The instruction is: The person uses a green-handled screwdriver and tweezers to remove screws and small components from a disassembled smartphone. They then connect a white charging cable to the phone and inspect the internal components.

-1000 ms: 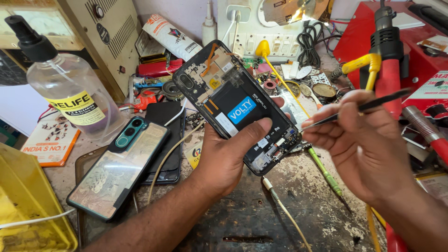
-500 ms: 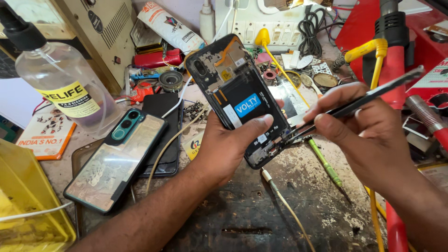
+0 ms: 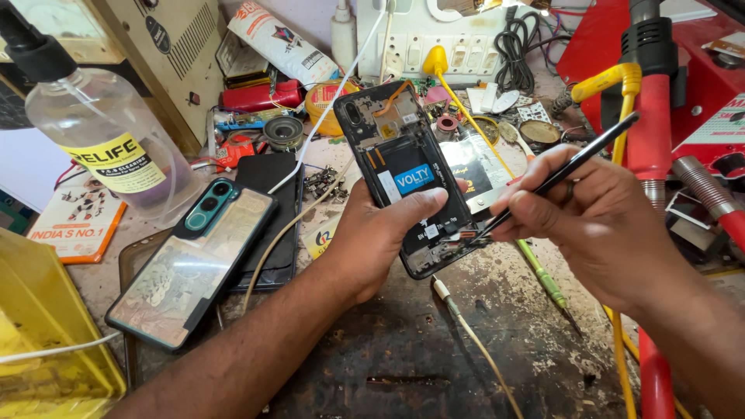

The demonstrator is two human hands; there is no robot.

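Note:
My left hand (image 3: 378, 238) grips an opened black phone (image 3: 403, 167) with its back cover off, the battery and circuit parts exposed, thumb laid across the battery. My right hand (image 3: 590, 221) holds black tweezers (image 3: 560, 177) like a pen. Their tip touches the lower end of the phone near a small orange connector (image 3: 468, 233). Both hands hover just above the worn, stained workbench (image 3: 434, 349).
A teal phone in a clear case (image 3: 194, 264) lies at left on a dark phone. A clear liquid bottle (image 3: 101, 147) stands far left, a yellow bin (image 3: 43, 334) at the corner. A green screwdriver (image 3: 543, 279), cables, a red heat gun (image 3: 652, 101) and a switchboard (image 3: 434, 43) crowd the back.
The opened phone and my left hand have tilted slightly more upright. My right hand has kept the tweezers' tip at the phone's lower end, shifting a little.

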